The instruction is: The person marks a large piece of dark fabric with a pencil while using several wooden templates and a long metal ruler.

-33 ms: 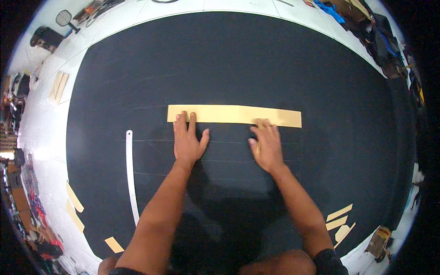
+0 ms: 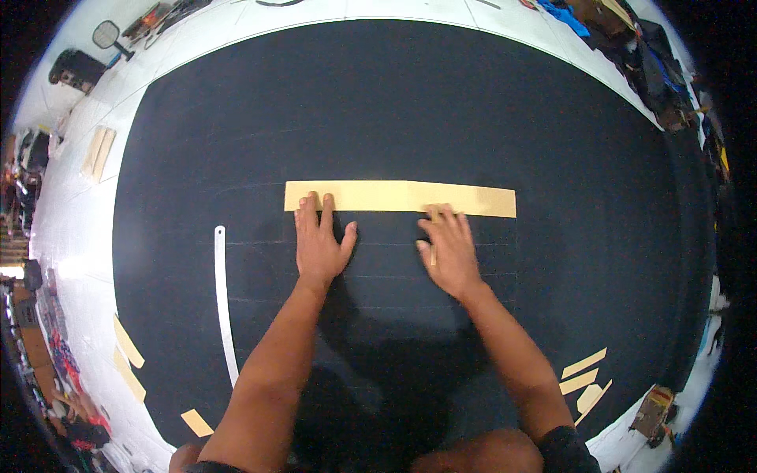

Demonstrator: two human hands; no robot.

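Observation:
A long tan cardboard strip (image 2: 363,195) with a faint crease near its middle lies flat across the black sheet (image 2: 394,102). My left hand (image 2: 322,243) is open, its fingertips pressing on the strip's near edge toward the left end, thumb spread on the sheet. Right of the middle, my right hand (image 2: 451,251) rests its fingertips on the same near edge. A thin pencil-like stick (image 2: 433,255) is held in it, partly hidden by the fingers. Pale lines run across the sheet below the strip.
A white metal ruler (image 2: 221,292) lies left of my left forearm. Small tan pieces (image 2: 579,382) sit at the lower right, and another tan piece (image 2: 196,422) at the lower left. White floor tiles (image 2: 75,236) surround the sheet; clutter (image 2: 623,47) stands at the far right.
My right hand has slid a little left along the strip's near edge. The left hand and the strip look almost the same, with a slight shift of the whole view.

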